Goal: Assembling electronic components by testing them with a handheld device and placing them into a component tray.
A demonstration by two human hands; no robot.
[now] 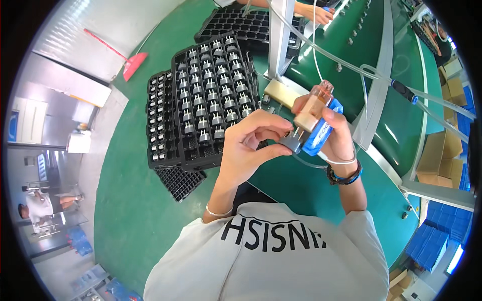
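Note:
My left hand (251, 145) pinches a small grey plug part (291, 142) with metal prongs between thumb and fingers. My right hand (337, 131) grips a blue hand tool (321, 128) with a clear amber top, from which a thin tube runs upward. The grey part is pressed against the tool's lower end. Both hands are raised above the green work surface (135, 200), just right of the black trays.
Black trays (211, 95) filled with several grey plug parts lie stacked to the left, more trays (241, 25) behind. Another person's hand (316, 12) works at the far end. A conveyor frame (376, 95), clear tubing, cardboard boxes (442, 150) and blue crates (432, 241) stand right.

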